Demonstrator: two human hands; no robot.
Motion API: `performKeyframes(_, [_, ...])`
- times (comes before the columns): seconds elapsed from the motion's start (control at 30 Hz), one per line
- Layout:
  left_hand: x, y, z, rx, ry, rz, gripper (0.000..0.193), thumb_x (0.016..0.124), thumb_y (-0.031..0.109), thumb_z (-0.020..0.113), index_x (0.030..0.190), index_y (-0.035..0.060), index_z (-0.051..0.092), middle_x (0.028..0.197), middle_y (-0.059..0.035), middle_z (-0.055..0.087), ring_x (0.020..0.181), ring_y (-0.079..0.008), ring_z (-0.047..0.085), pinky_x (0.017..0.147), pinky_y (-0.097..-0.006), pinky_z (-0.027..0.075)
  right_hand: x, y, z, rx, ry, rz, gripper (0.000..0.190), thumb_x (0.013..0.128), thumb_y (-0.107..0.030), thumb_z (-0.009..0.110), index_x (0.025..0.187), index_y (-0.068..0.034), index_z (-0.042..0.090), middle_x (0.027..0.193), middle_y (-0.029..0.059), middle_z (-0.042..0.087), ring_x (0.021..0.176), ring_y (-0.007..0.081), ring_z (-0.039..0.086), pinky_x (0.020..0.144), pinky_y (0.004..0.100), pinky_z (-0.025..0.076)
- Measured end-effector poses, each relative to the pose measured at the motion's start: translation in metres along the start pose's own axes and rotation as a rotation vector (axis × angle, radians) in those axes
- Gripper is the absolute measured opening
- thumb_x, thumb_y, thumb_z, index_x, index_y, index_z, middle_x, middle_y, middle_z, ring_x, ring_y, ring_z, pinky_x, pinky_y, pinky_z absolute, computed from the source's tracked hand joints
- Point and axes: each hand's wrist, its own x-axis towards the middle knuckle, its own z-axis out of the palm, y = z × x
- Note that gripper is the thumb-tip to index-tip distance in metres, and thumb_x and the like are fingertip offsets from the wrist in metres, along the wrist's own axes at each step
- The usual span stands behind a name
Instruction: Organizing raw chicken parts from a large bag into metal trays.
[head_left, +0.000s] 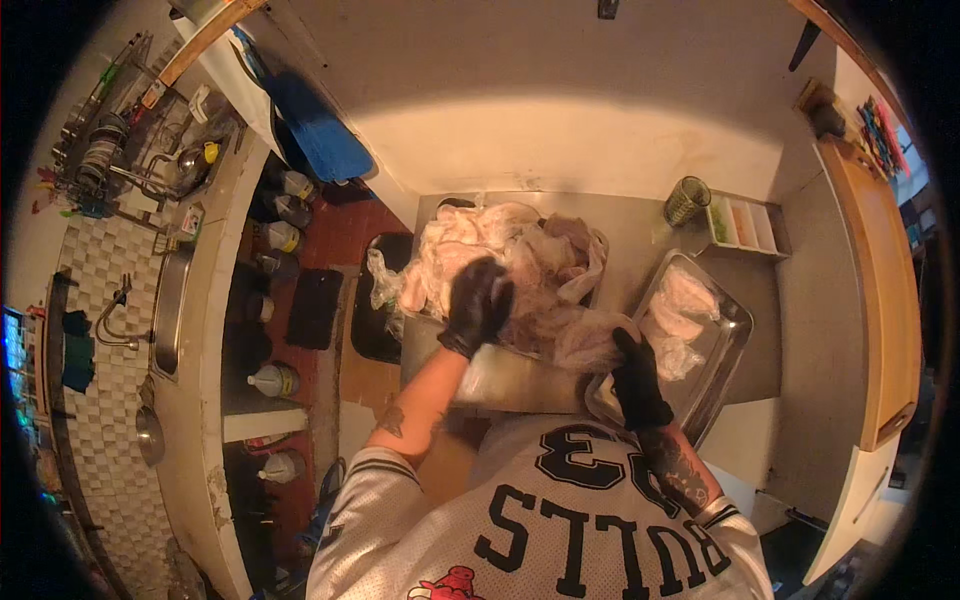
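A large heap of pale raw meat pieces (480, 232), apparently poultry, partly in clear plastic, lies on the metal worktop (634, 225) before me. Over the heap is my left hand (480, 304) in a black glove, its fingers curled; whether they grip anything is hidden. My right hand (637, 379), also black-gloved, holds the right end of a pale meat piece (581, 337) at the heap's near right edge. Right of the heap, a shallow metal tray (739, 326) bears several pale pieces (682, 296), wrapped at least partly in clear plastic.
A green textured glass (686, 201) and a container with compartments (750, 225) stand at the back right. A black bin (382, 345) is left of the worktop. Farther left are a sink (172, 315) and plastic jugs (276, 380). A wooden board (862, 300) stands at right.
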Motion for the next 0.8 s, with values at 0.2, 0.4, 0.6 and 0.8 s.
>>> performKeyframes(0.2, [0.004, -0.143, -0.068, 0.577, -0.085, -0.248, 0.036, 0.079, 0.029, 0.070, 0.104, 0.0032, 0.067, 0.102, -0.0210, 0.066, 0.100, -0.0389, 0.062, 0.086, -0.0472, 0.049, -0.004, 0.006, -0.037, -0.080, 0.005, -0.209, 0.043, 0.093, -0.028, 0.066, 0.125, -0.002, 0.058, 0.117, 0.0069, 0.062, 0.105, 0.0171, 0.060, 0.091, 0.0306, 0.048])
performKeyframes(0.4, [-0.022, -0.148, -0.057, 0.572, -0.480, -0.550, 0.050, 0.076, 0.040, 0.073, 0.109, 0.0036, 0.066, 0.112, -0.0212, 0.066, 0.109, -0.0367, 0.062, 0.091, -0.0468, 0.049, 0.003, 0.014, -0.052, -0.043, 0.080, -0.223, 0.039, 0.096, -0.025, 0.061, 0.126, -0.001, 0.057, 0.120, 0.0071, 0.061, 0.110, 0.0178, 0.058, 0.095, 0.0320, 0.047])
performKeyframes(0.6, [-0.011, -0.137, -0.062, 0.499, -0.445, -0.715, 0.052, 0.077, 0.039, 0.067, 0.111, 0.0000, 0.065, 0.112, -0.0261, 0.064, 0.108, -0.0414, 0.061, 0.095, -0.0452, 0.049, 0.005, 0.010, -0.043, 0.006, 0.133, -0.195, 0.038, 0.096, -0.025, 0.060, 0.125, -0.001, 0.057, 0.117, 0.0069, 0.063, 0.108, 0.0186, 0.060, 0.095, 0.0321, 0.046])
performKeyframes(0.8, [0.075, -0.128, -0.074, 0.376, -0.504, -0.488, 0.043, 0.079, 0.036, 0.063, 0.101, -0.0004, 0.068, 0.104, -0.0235, 0.068, 0.101, -0.0403, 0.063, 0.088, -0.0446, 0.050, -0.007, -0.003, -0.026, 0.042, 0.120, -0.102, 0.038, 0.096, -0.026, 0.061, 0.124, -0.002, 0.058, 0.118, 0.0077, 0.062, 0.107, 0.0184, 0.059, 0.094, 0.0320, 0.046])
